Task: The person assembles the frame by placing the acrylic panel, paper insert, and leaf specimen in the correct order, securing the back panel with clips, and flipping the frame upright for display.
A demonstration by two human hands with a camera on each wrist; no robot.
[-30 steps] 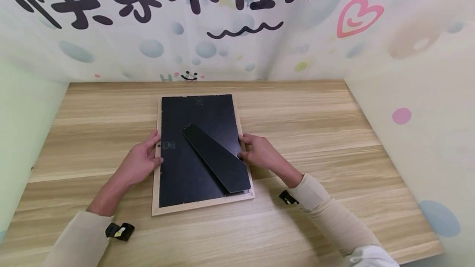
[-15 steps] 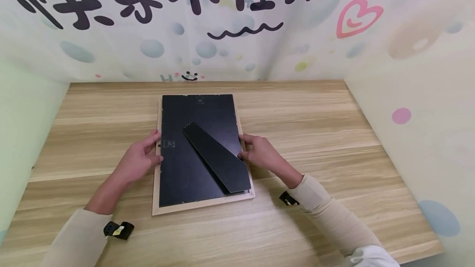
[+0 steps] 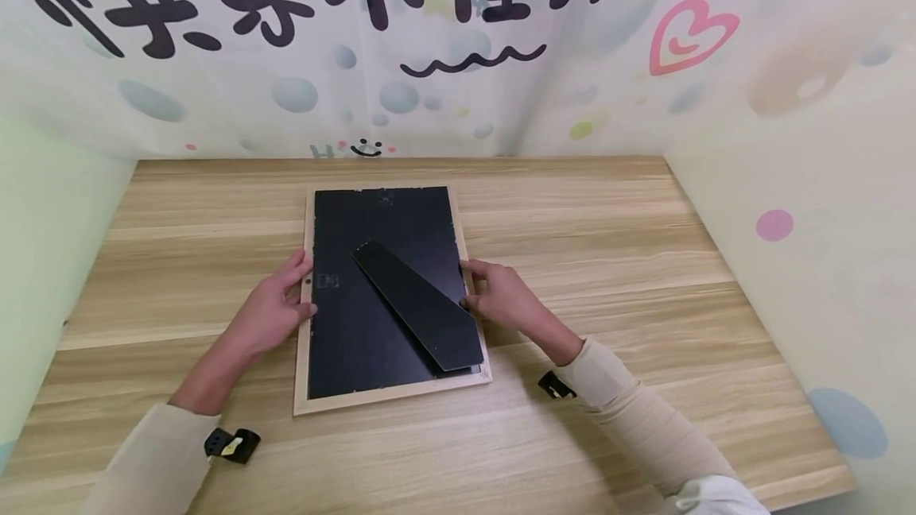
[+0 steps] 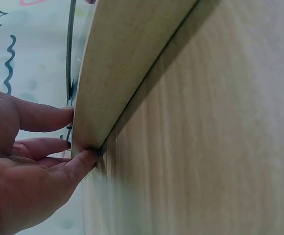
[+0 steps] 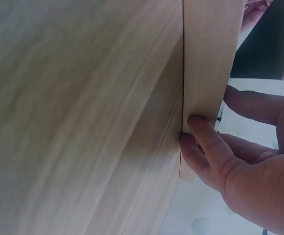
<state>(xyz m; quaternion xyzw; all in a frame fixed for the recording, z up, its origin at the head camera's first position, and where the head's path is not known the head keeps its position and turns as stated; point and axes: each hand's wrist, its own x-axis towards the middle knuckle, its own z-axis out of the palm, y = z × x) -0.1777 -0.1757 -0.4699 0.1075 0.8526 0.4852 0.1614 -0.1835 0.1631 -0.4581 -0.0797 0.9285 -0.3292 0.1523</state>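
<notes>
A picture frame (image 3: 365, 399) with a pale wooden border lies face down on the table, its black backing board (image 3: 379, 217) facing up. Slanting across the backing is a black easel stand (image 3: 422, 312), its wide end towards the lower right corner. My left hand (image 3: 268, 310) grips the frame's left side, thumb at the top edge and fingertips low on the wooden side (image 4: 117, 63). On the opposite side my right hand (image 3: 506, 296) holds the border, fingertips against the wooden side (image 5: 211, 58) in the right wrist view. The frame's front is hidden.
The wood-grain table (image 3: 608, 245) extends around the frame. A printed white backdrop (image 3: 458, 118) rises behind it, and pale walls stand at left and right. Black straps (image 3: 232, 445) hang at both wrists.
</notes>
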